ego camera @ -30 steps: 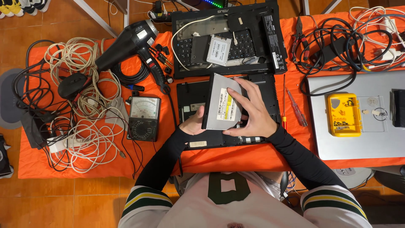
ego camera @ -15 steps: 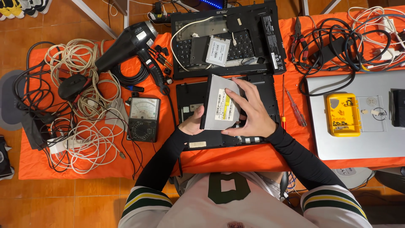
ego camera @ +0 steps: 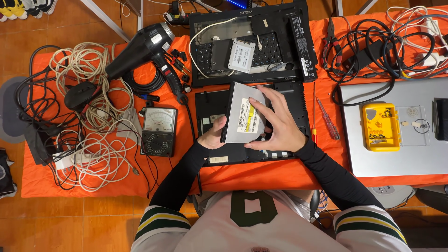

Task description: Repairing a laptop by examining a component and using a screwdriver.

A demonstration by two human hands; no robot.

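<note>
A flat, square optical drive [ego camera: 243,114] of dull grey sheet metal, with a white and yellow label on its face, is held tilted above the opened black laptop base [ego camera: 294,100]. The right hand [ego camera: 275,126] spreads its fingers over the drive's right edge and holds it; the left hand [ego camera: 215,135] props it from below at the lower left corner. Underneath lies the orange-covered bench [ego camera: 261,175], an analogue multimeter [ego camera: 159,131] to the left.

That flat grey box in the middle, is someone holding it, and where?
Yes. The disc drive is held in both hands: the left hand grips its lower left edge, and the right hand has its fingers spread over the top and right edge.
</note>
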